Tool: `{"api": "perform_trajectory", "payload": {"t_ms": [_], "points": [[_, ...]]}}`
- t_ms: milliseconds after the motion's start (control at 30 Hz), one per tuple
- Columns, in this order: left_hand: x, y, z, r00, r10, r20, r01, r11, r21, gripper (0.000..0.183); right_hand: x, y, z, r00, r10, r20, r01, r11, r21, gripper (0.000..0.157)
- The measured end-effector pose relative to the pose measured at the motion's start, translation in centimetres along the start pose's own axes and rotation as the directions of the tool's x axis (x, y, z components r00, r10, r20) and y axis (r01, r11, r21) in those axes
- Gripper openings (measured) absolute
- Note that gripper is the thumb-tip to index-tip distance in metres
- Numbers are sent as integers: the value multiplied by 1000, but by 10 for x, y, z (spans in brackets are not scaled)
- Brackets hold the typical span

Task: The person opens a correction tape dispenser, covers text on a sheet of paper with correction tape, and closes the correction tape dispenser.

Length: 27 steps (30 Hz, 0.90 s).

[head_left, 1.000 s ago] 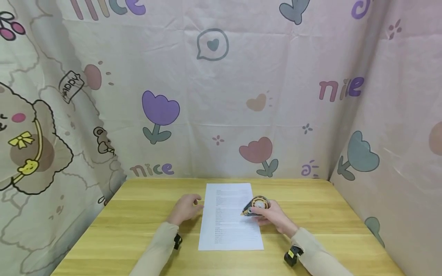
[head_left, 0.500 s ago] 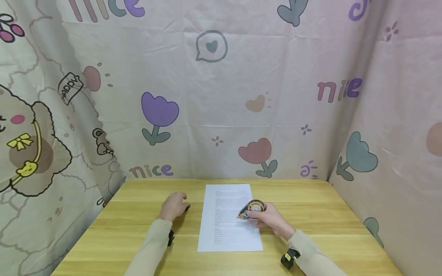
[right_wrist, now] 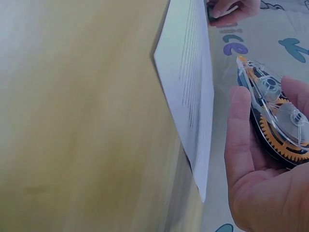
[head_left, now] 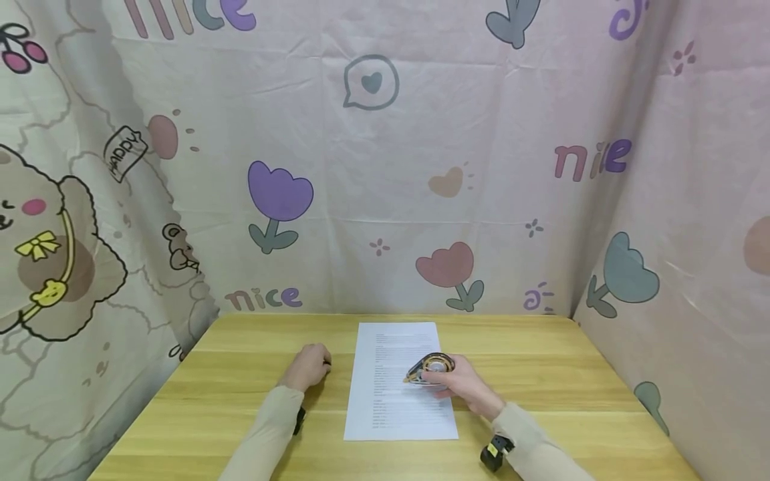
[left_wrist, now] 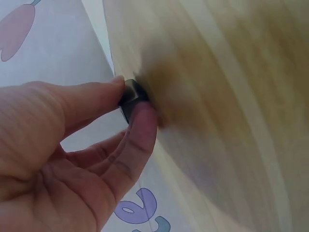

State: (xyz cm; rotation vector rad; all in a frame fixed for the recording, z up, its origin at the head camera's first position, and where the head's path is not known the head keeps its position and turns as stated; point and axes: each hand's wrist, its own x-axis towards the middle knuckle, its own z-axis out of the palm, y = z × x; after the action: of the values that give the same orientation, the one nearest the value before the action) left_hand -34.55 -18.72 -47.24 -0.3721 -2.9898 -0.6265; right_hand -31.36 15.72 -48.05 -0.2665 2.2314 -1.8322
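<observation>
In the head view my right hand (head_left: 466, 386) grips a correction tape (head_left: 438, 364) above a printed sheet of paper (head_left: 397, 421). The right wrist view shows the tape's clear case with orange gears (right_wrist: 273, 140) and an orange tip, held between thumb and fingers. Left of the paper is my left hand (head_left: 305, 367). Its thumb and a fingertip pinch a small glossy black piece, like a cap (left_wrist: 130, 99), in the left wrist view. Part of that piece is hidden by the fingers.
The paper lies on a wooden table (head_left: 529, 374) with light and darker bands. Printed cloth (head_left: 361, 167) hangs behind the table and along both sides. Each wrist wears a black camera (head_left: 494, 454).
Over the last second my left hand has moved left, away from the paper, with the small black piece. My right hand has carried the correction tape slightly left and nearer over the paper.
</observation>
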Motion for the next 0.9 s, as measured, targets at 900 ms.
{"api": "perform_trajectory", "payload": {"t_ms": [900], "points": [[-9, 24, 4, 994, 104, -19, -106, 971, -212, 6, 5, -7, 15, 996, -43, -76, 45, 999, 29, 40]]}}
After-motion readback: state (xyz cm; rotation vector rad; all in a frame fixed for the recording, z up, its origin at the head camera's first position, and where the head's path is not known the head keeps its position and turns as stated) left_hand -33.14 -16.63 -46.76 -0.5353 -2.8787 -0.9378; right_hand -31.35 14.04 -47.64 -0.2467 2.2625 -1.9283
